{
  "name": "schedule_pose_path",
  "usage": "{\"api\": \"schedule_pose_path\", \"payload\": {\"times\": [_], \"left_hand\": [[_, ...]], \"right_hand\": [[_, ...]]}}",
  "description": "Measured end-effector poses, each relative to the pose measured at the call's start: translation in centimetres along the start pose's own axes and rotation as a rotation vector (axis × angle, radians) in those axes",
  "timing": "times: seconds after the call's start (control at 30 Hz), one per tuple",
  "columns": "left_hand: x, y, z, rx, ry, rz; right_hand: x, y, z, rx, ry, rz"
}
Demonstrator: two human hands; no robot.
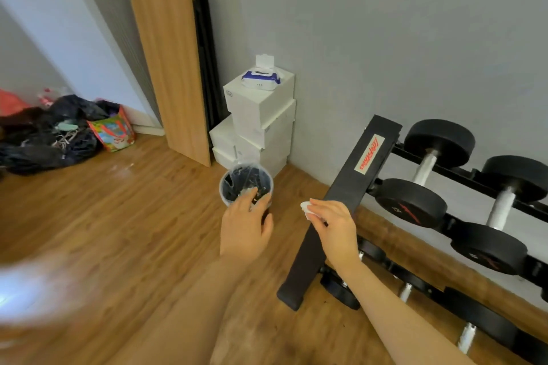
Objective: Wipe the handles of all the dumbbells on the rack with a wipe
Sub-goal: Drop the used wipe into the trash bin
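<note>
Right hand (pixel 335 225) is pinching a crumpled white wipe (pixel 307 208) at its fingertips, the dumbbell rack (pixel 350 187) lying just behind it; left hand (pixel 246 222), fingers spread, is hovering over a lined bin (pixel 245 182).

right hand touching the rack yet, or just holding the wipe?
Cannot tell. In the head view the right hand pinches the wipe and overlaps the rack end post, but no contact or gap shows.

white wipe (pixel 307 208) crumpled, dumbbells (pixel 427 169) racked
</note>
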State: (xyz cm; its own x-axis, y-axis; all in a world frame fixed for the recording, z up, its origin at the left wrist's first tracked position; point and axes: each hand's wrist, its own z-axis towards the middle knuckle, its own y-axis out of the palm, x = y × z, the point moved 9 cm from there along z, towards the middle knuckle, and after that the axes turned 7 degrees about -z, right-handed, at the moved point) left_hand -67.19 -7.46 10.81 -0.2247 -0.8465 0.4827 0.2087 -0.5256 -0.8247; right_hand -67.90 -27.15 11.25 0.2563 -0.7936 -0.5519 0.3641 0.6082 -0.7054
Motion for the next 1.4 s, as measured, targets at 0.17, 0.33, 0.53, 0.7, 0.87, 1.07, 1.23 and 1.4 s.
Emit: {"api": "schedule_pose_path", "payload": {"times": [0.17, 0.33, 0.53, 0.7, 0.87, 1.07, 1.23, 1.4], "left_hand": [[-4.7, -2.8, 1.6, 0.006, -0.068, 0.054], [-8.8, -4.2, 4.0, 0.022, -0.133, 0.116], [-14.0, -2.4, 8.9, 0.016, -0.198, 0.136], [-18.4, 0.1, 14.8, -0.058, -0.301, 0.095], [-21.4, 2.7, 20.1, -0.128, -0.33, 0.076], [-24.1, 7.7, 24.9, -0.255, -0.343, 0.063], [-26.2, 12.2, 27.0, -0.37, -0.308, 0.02], [-28.9, 15.5, 28.5, -0.474, -0.262, 0.034]], "right_hand": [[-3.0, 4.8, 2.1, -0.064, -0.035, 0.038], [-3.9, 10.3, 5.4, -0.152, -0.013, 0.056], [-4.3, 16.9, 11.2, -0.223, -0.054, 0.082], [-2.8, 22.2, 17.1, -0.255, -0.025, 0.072], [-0.9, 26.2, 21.3, -0.288, 0.011, 0.077], [2.1, 30.2, 23.7, -0.321, 0.088, 0.055], [4.9, 33.9, 23.8, -0.351, 0.172, 0.04], [6.5, 37.2, 23.8, -0.36, 0.222, -0.036]]}}
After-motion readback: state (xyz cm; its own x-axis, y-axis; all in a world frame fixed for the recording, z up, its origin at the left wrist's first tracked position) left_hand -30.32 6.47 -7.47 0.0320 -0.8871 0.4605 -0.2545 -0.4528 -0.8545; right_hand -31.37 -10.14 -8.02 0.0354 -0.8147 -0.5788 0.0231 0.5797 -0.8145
